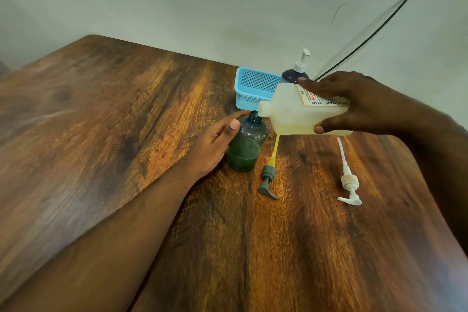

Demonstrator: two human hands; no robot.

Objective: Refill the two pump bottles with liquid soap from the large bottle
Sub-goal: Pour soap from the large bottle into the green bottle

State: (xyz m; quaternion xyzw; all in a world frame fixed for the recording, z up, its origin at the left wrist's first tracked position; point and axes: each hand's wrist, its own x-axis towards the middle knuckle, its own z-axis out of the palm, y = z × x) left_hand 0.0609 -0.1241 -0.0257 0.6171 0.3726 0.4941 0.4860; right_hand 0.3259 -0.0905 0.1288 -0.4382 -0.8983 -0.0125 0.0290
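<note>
My right grip [354, 106] clasps the tipped jug [298, 111], spout over the bottle [247, 144] my left grip [215, 144] wraps.

Both hands are closed in grips, left hand [215, 142] low with forearm outstretched, right hand [354, 104] raised.

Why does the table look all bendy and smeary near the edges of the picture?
Head view: the wide-angle lens curves the brown wooden table and the black cable on the wall; the near edges look smeared, likely from movement; the middle is sharper, where the right hand tips the large white bottle over the tinted green bottle, steadied by the left hand.
</note>
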